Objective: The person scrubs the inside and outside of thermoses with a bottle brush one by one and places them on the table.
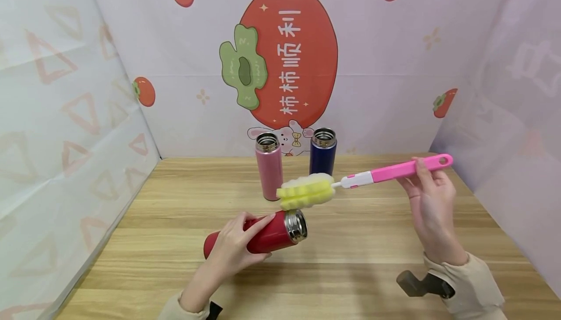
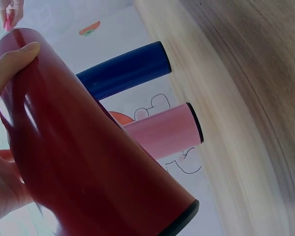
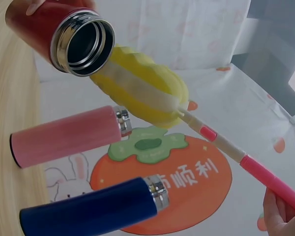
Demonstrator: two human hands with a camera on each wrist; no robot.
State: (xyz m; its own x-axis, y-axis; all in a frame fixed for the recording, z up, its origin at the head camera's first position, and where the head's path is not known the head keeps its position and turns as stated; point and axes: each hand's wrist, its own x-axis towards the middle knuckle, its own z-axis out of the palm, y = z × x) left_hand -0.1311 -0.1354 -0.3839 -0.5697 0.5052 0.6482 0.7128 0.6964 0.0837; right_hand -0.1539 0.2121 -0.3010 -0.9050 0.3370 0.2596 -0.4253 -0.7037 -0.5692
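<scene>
The red stainless-steel vacuum flask (image 1: 271,236) is the landmark: it lies tilted in the left hand (image 1: 232,247), its open steel mouth turned to the person's right. That hand's fingers and thumb clasp its body from opposite sides, one finger stretched toward the neck. Off to the flask's right, the right hand (image 1: 431,208) pinches the pink handle of a sponge bottle brush (image 1: 360,179) between thumb and fingers. The brush's yellow-and-white sponge head is outside the flask, just beside its mouth; whether they touch I cannot tell. Beyond the flask, a pink vacuum flask (image 1: 270,174) stands upright, uncapped, on the wood-grain table (image 1: 144,242); a navy-blue vacuum flask (image 1: 323,159), also upright and uncapped, stands beyond it to the right.
</scene>
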